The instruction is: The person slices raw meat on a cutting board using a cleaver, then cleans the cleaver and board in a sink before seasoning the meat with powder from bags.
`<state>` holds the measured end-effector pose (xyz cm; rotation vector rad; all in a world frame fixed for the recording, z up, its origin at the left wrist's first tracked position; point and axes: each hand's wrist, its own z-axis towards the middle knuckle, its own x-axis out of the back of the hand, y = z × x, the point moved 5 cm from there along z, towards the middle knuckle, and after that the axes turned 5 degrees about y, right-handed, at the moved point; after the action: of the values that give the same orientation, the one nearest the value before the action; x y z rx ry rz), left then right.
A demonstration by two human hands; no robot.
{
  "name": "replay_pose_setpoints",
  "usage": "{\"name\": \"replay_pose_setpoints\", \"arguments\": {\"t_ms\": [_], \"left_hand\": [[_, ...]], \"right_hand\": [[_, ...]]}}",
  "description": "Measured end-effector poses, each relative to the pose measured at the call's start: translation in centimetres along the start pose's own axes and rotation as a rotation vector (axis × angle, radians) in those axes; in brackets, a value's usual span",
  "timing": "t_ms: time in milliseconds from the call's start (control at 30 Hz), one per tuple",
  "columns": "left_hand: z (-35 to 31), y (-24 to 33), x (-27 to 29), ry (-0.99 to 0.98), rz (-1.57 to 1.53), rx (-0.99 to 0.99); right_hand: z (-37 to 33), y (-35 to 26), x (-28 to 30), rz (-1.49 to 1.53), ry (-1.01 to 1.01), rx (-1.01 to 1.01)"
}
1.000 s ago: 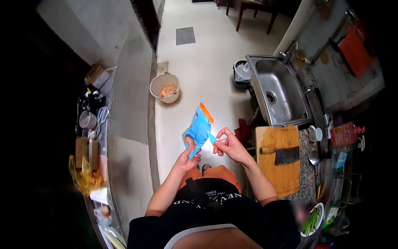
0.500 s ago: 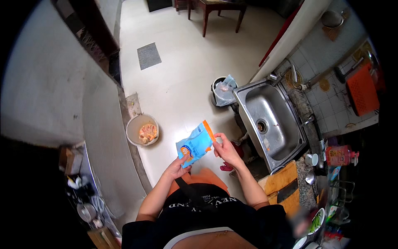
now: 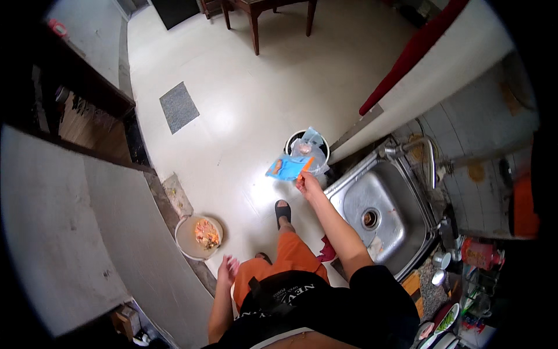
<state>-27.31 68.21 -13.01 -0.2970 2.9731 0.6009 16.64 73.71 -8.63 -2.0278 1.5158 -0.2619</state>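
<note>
A blue and orange plastic packet (image 3: 286, 168) hangs from my right hand (image 3: 308, 184), which grips it by its orange end. Just beyond it stands a dark bin (image 3: 289, 138) with a pale rim and a clear plastic bag (image 3: 314, 158) bunched over its top. In the view the packet overlaps the bag's near side; whether they touch I cannot tell. My left hand (image 3: 228, 270) is away from the packet, low at the left near my orange shorts, with its fingers apart and nothing in it. Close by is a pale bucket (image 3: 182, 238) with scraps (image 3: 206, 234) inside.
To the right a steel sink (image 3: 372, 198) is set in the counter, its tap (image 3: 431, 163) behind it. A knee-high wall (image 3: 133, 232) runs along the left. One sandalled foot (image 3: 283, 212) is forward on the pale floor. A wooden table (image 3: 256, 17) stands far off.
My left hand has let go of the packet and dropped to the left. My right hand has carried the packet forward to the bin. I have stepped forward and the view has turned.
</note>
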Motion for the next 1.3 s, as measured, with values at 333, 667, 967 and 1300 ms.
{"name": "replay_pose_setpoints", "arguments": {"t_ms": [333,667,967,1300], "left_hand": [[-1.5,-0.6,4.5,0.244,0.122,0.108],[3.5,10.8,-9.5,-0.045,0.354,-0.077],[8.0,14.2,-14.2,-0.312,0.850,-0.152],[3.7,3.4,-21.8,-0.726,1.344,-0.039]], "right_hand": [[21.7,-1.3,3.3,-0.057,0.207,-0.173],[9.3,5.3,0.2,-0.080,-0.037,-0.223],[-8.0,7.2,4.1,-0.063,-0.094,0.196],[-18.9,33.8,25.1,-0.512,0.763,0.377]]}}
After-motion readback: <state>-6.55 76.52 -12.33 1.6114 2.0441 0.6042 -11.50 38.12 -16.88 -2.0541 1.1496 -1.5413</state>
